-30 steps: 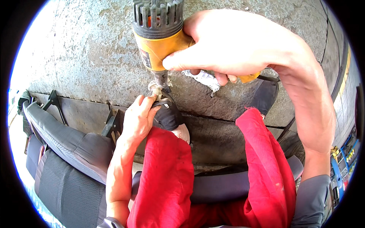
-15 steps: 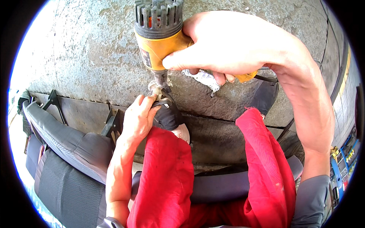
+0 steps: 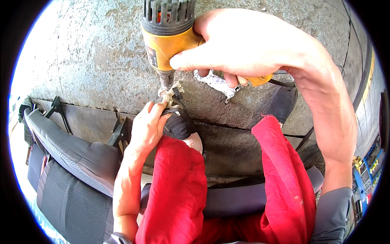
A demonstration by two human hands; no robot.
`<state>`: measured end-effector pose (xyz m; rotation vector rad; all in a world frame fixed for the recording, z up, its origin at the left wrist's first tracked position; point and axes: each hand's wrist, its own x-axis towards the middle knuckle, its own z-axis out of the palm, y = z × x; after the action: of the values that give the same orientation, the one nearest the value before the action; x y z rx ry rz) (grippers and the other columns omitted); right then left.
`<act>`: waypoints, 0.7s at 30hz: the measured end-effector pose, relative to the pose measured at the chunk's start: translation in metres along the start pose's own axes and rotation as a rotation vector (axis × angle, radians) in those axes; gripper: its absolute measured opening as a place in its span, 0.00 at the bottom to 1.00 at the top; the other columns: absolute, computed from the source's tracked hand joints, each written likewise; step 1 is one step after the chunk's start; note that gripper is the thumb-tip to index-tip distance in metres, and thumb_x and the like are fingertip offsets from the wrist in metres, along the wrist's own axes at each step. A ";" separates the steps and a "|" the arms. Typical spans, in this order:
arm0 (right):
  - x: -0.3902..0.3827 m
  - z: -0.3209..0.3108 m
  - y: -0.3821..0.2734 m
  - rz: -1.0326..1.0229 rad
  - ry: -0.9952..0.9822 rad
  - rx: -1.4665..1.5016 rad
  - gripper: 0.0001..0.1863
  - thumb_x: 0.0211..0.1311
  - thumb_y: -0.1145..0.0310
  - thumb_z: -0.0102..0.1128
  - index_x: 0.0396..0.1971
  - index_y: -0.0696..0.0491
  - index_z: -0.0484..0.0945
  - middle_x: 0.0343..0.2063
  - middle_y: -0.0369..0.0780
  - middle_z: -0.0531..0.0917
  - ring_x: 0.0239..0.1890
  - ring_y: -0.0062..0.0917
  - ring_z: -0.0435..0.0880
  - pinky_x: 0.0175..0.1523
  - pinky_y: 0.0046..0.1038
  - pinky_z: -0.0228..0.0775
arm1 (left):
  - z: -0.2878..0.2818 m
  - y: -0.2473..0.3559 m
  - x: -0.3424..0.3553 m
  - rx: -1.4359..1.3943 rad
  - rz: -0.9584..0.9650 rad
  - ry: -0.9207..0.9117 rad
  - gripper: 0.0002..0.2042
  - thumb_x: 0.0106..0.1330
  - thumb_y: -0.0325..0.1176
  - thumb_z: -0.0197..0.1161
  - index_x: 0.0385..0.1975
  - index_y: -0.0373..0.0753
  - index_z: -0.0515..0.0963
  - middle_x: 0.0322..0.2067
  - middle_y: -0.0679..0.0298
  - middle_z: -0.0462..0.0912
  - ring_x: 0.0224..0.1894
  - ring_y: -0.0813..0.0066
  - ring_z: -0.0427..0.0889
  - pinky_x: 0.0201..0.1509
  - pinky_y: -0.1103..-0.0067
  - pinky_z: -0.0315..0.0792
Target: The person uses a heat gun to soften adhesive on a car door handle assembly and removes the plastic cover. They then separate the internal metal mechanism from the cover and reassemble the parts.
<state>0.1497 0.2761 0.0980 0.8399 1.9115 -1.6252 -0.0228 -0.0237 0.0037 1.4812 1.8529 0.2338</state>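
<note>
My right hand (image 3: 248, 44) is wrapped round a yellow and black power tool, which looks like a heat gun (image 3: 164, 46), its metal nozzle pointing down toward me. My left hand (image 3: 148, 126) pinches a small dirty metal part with dark pieces (image 3: 172, 103) just below the nozzle, above my shoe (image 3: 178, 126). Whether nozzle and part touch, I cannot tell. A crumpled silvery-white scrap (image 3: 215, 85) lies on the ground under the tool, beside my right hand's fingers.
Removed grey car seats (image 3: 71, 191) with black metal brackets (image 3: 55, 110) are at the left. The ground is worn concrete (image 3: 93, 53). My red-trousered legs (image 3: 170, 187) are below my hands. At the far right edge is a blue tray of small items (image 3: 367, 171).
The yellow tool has shifted slightly up and left in my right hand, and more of the metal part shows below its nozzle. My left hand has barely moved.
</note>
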 end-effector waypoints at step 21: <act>-0.002 -0.003 -0.001 0.016 -0.033 -0.014 0.30 0.70 0.44 0.63 0.47 0.60 0.86 0.30 0.37 0.87 0.19 0.20 0.82 0.25 0.25 0.75 | 0.000 -0.001 0.001 -0.001 0.020 0.014 0.15 0.72 0.32 0.69 0.56 0.37 0.79 0.39 0.51 0.79 0.39 0.43 0.83 0.42 0.59 0.78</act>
<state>0.1498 0.2784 0.1005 0.8160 1.8868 -1.6043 -0.0238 -0.0235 0.0028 1.5011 1.8495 0.2549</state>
